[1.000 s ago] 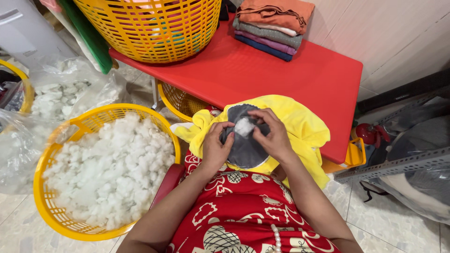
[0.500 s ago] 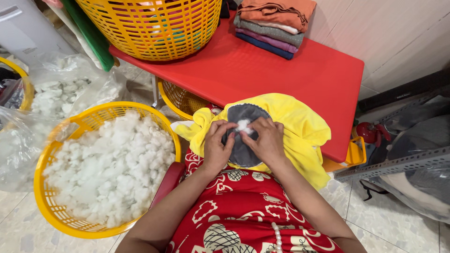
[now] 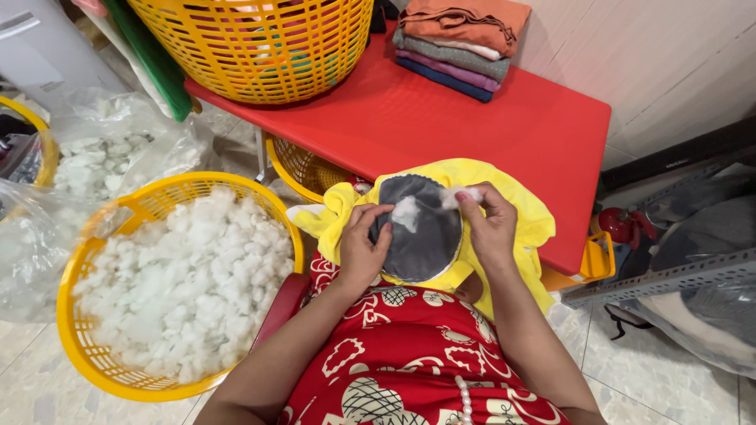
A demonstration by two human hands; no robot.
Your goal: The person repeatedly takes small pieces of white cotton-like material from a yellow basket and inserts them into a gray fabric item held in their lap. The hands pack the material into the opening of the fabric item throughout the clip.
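Head view: left hand (image 3: 361,250) grips grey pad (image 3: 421,236); right hand (image 3: 490,228) pinches stuffing (image 3: 461,196) at its top edge.

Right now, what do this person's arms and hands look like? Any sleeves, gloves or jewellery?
Both forearms are bare, with no sleeves or gloves in view. The left hand and right hand show no rings or wristbands. The right thumbnail looks painted red. A red garment with white patterns covers the lap.

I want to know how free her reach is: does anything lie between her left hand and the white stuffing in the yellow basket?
Nothing visible does. The left hand rests on the grey patch of the yellow toy; the stuffing lies uncovered in the open basket beside it.
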